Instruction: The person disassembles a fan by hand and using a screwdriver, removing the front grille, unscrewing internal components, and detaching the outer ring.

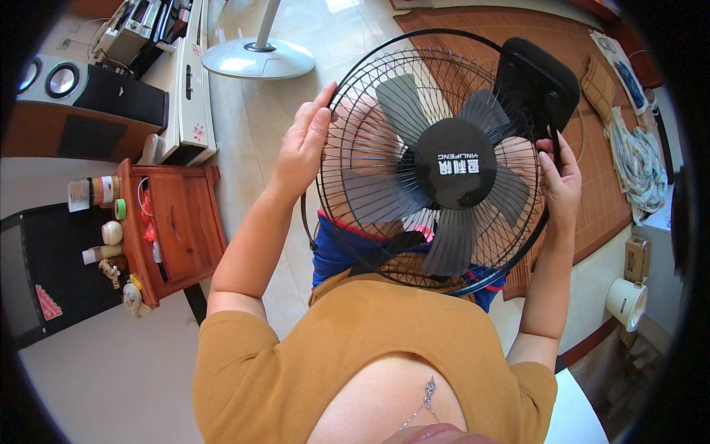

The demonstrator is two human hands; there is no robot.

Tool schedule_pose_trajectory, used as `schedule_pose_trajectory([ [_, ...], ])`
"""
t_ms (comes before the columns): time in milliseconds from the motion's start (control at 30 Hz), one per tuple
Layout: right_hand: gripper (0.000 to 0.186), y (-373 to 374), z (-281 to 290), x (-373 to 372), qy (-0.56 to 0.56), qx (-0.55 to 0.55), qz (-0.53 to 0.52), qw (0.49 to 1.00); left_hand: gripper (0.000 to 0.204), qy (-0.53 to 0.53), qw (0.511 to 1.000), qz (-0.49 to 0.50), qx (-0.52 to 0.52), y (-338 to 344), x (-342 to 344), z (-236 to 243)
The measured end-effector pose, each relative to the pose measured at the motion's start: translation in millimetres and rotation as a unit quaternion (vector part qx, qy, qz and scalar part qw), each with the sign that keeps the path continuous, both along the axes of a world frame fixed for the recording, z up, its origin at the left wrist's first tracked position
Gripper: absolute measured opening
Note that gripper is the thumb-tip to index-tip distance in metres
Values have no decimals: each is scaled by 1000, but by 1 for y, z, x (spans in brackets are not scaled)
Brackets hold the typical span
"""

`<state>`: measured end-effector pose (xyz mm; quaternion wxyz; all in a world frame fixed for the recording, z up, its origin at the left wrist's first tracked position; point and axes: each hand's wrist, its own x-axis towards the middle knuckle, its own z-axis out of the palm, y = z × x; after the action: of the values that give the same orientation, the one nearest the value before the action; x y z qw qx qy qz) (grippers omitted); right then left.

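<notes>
A black electric fan (456, 164) with a round wire cage and grey blades rests over my lap. Its front, with the round centre badge, faces up. My left hand (310, 137) grips the cage's left rim, thumb and fingers around the edge. On the opposite rim, my right hand (563, 174) has its fingers closed on the cage edge. A black box-like part (543, 78) with rounded corners, which looks like the fan's base, sits behind the cage at upper right. The cage partly hides where it joins.
Beyond the fan, a pole rises from a pale round base (259, 63). A brown woven mat (595, 185) covers the floor at right, with a plastic bag (637, 166) by its edge and a white bucket (626, 303) nearby. At left are a wooden cabinet (181, 229) and a speaker (122, 96).
</notes>
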<state>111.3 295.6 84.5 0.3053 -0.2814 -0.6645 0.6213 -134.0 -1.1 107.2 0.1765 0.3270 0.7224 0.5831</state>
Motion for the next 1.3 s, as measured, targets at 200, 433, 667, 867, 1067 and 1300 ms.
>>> schedule_pose_trajectory([
  [200, 41, 3, -9, 4, -16, -26, 24, 999, 45, 95, 989, 28, -106, -3, 11, 8],
  [433, 41, 3, -8, 1, 10, -46, 23, 999, 41, 66, 993, 48, -81, 5, 6, 8],
  [667, 43, 6, -11, 0, -29, -17, 25, 999, 42, 40, 995, 55, -75, 5, 10, 7],
  [867, 44, 13, -3, 3, 3, -58, 45, 997, 41, 66, 994, 41, -71, 7, 14, 12],
  [1067, 46, 13, -2, 2, -35, -43, 29, 998, 41, 42, 996, 43, -71, 9, 11, 9],
  [1300, 45, 14, -2, 0, -6, -63, 35, 997, 41, 46, 995, 51, -74, 9, 14, 10],
])
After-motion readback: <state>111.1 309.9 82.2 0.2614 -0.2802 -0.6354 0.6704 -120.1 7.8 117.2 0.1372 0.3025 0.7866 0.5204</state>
